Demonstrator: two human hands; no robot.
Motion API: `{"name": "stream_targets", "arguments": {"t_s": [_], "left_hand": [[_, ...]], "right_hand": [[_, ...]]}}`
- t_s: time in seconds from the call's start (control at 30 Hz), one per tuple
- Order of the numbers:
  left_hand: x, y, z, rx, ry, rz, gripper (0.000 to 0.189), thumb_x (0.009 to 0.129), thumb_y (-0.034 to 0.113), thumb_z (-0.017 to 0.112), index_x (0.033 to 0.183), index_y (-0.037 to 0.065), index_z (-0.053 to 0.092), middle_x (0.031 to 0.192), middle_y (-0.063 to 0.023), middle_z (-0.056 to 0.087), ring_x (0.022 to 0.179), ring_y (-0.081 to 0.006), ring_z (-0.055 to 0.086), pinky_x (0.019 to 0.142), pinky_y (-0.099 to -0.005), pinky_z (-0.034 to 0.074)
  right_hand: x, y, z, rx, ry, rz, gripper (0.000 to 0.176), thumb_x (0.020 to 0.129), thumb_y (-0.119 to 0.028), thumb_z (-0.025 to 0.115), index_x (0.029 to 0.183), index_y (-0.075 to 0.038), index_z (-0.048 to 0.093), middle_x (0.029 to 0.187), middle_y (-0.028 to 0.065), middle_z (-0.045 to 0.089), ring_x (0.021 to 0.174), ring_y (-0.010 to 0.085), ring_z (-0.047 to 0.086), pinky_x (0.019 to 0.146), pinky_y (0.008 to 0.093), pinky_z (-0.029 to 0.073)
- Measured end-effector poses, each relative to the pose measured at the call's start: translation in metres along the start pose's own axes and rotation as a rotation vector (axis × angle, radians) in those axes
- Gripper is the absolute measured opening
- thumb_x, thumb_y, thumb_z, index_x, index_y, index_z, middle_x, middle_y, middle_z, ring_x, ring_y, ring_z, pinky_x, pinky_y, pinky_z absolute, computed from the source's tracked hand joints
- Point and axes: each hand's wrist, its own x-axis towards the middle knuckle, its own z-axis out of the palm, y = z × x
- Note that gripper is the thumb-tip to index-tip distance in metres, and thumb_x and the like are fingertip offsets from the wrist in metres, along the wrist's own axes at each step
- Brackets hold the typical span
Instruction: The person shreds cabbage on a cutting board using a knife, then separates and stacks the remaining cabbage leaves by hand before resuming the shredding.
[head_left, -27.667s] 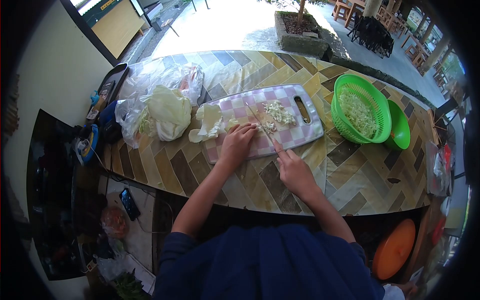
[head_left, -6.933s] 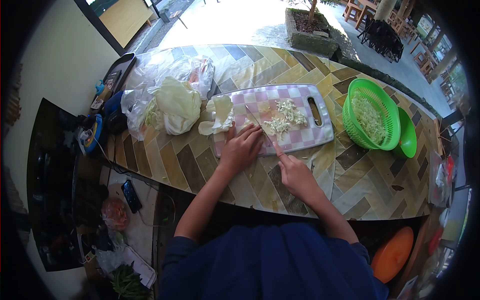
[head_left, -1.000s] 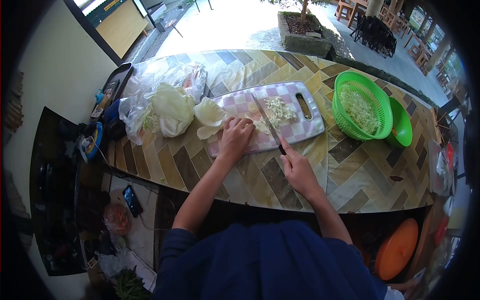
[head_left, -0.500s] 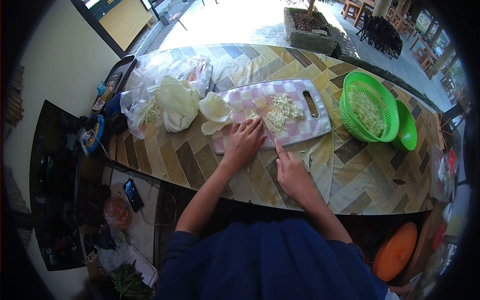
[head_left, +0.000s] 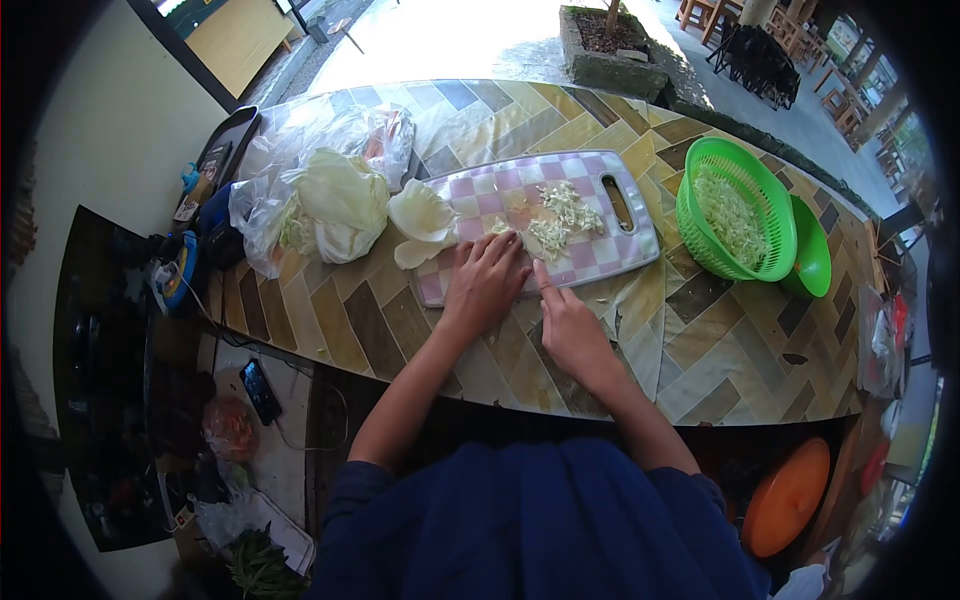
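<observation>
On the pink and white checked cutting board (head_left: 600, 263), my left hand (head_left: 486, 275) presses down, fingers together over a small piece of cabbage at their tips. My right hand (head_left: 568, 325) is closed round a knife, index finger stretched along it; the blade is thin and hard to make out beside my left fingers. Shredded cabbage (head_left: 565, 215) lies on the board right of the fingers. Loose cabbage leaves (head_left: 422, 218) touch the board's left edge, and a larger cabbage (head_left: 345, 200) sits beyond them.
A green basket (head_left: 782, 215) of shredded cabbage stands at the right, overlapping a green bowl (head_left: 815, 250). Plastic bags (head_left: 262, 215) lie at the left. Below the table are a phone (head_left: 260, 390) and an orange lid-like object (head_left: 787, 497).
My right hand and the knife have moved slightly up and left, closer to my left hand. The whole view has shifted a little.
</observation>
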Motion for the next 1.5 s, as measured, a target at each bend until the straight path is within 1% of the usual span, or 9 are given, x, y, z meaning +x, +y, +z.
{"name": "stream_targets", "arguments": {"t_s": [0.1, 0.2, 0.37, 0.47, 0.87, 1.07, 1.27, 1.37, 1.5], "left_hand": [[0.000, 0.001, -0.002, -0.019, -0.028, -0.018, 0.043, 0.092, 0.031, 0.058, 0.122, 0.000, 0.058, 0.132, -0.0111, 0.056, 0.123, -0.0247, 0.049, 0.105, -0.0418, 0.033], [-0.002, 0.004, 0.002, -0.139, -0.006, -0.099, 0.043, 0.093, 0.029, 0.056, 0.125, 0.000, 0.056, 0.134, -0.0123, 0.055, 0.126, -0.0252, 0.048, 0.107, -0.0416, 0.031], [-0.005, 0.000, 0.008, -0.075, -0.016, -0.045, 0.042, 0.094, 0.027, 0.056, 0.126, 0.000, 0.055, 0.134, -0.0122, 0.055, 0.126, -0.0251, 0.047, 0.108, -0.0417, 0.030], [-0.006, -0.001, 0.011, -0.062, -0.007, -0.040, 0.041, 0.093, 0.027, 0.057, 0.125, 0.000, 0.056, 0.134, -0.0116, 0.055, 0.126, -0.0248, 0.048, 0.108, -0.0416, 0.030], [-0.005, 0.001, 0.009, -0.013, -0.006, -0.039, 0.041, 0.093, 0.026, 0.056, 0.125, 0.002, 0.055, 0.134, -0.0099, 0.055, 0.126, -0.0232, 0.048, 0.107, -0.0409, 0.030], [-0.005, 0.002, 0.008, -0.014, -0.008, -0.047, 0.040, 0.092, 0.024, 0.056, 0.126, 0.002, 0.055, 0.134, -0.0099, 0.055, 0.126, -0.0229, 0.048, 0.107, -0.0407, 0.030], [-0.006, 0.003, 0.008, -0.011, 0.008, -0.047, 0.040, 0.091, 0.023, 0.056, 0.125, 0.001, 0.056, 0.133, -0.0100, 0.056, 0.126, -0.0232, 0.048, 0.107, -0.0404, 0.030], [-0.005, 0.003, 0.009, -0.008, 0.009, -0.047, 0.040, 0.091, 0.023, 0.056, 0.125, 0.001, 0.056, 0.133, -0.0102, 0.056, 0.126, -0.0233, 0.048, 0.107, -0.0403, 0.030], [-0.005, 0.003, 0.008, -0.011, 0.007, -0.044, 0.040, 0.091, 0.022, 0.056, 0.124, 0.000, 0.056, 0.133, -0.0110, 0.056, 0.126, -0.0242, 0.048, 0.107, -0.0405, 0.031]], "right_hand": [[0.002, -0.001, -0.001, -0.021, -0.007, 0.014, 0.067, 0.087, -0.003, 0.047, 0.151, -0.008, 0.026, 0.098, 0.0276, 0.057, 0.083, 0.0448, 0.063, 0.074, 0.0501, 0.052], [-0.009, -0.003, -0.009, -0.036, -0.020, 0.030, 0.066, 0.089, -0.005, 0.047, 0.151, -0.008, 0.026, 0.098, 0.0276, 0.057, 0.083, 0.0448, 0.063, 0.074, 0.0496, 0.052], [-0.009, 0.004, -0.010, 0.106, 0.026, -0.008, 0.061, 0.094, -0.010, 0.046, 0.151, -0.008, 0.025, 0.098, 0.0279, 0.057, 0.084, 0.0450, 0.061, 0.075, 0.0502, 0.050], [-0.010, -0.006, -0.012, 0.112, -0.001, 0.016, 0.059, 0.095, -0.012, 0.045, 0.151, -0.007, 0.026, 0.098, 0.0280, 0.057, 0.085, 0.0450, 0.061, 0.077, 0.0502, 0.050], [-0.020, -0.016, -0.011, 0.101, 0.014, 0.058, 0.058, 0.095, -0.010, 0.046, 0.151, -0.008, 0.027, 0.096, 0.0270, 0.056, 0.081, 0.0438, 0.061, 0.073, 0.0500, 0.050], [-0.020, -0.020, -0.014, 0.121, 0.002, 0.095, 0.060, 0.094, -0.007, 0.047, 0.151, -0.011, 0.028, 0.095, 0.0259, 0.056, 0.083, 0.0434, 0.059, 0.076, 0.0485, 0.048], [-0.017, -0.015, -0.011, 0.110, -0.024, 0.049, 0.058, 0.095, -0.010, 0.046, 0.151, -0.008, 0.027, 0.098, 0.0281, 0.056, 0.082, 0.0446, 0.061, 0.074, 0.0500, 0.050], [-0.012, -0.012, -0.008, 0.123, -0.043, 0.049, 0.061, 0.094, -0.008, 0.046, 0.151, -0.008, 0.026, 0.100, 0.0290, 0.056, 0.084, 0.0453, 0.062, 0.076, 0.0499, 0.051], [0.002, -0.008, 0.006, 0.095, 0.011, 0.045, 0.065, 0.090, -0.005, 0.047, 0.151, -0.007, 0.024, 0.101, 0.0297, 0.056, 0.087, 0.0461, 0.062, 0.077, 0.0500, 0.052]]}}
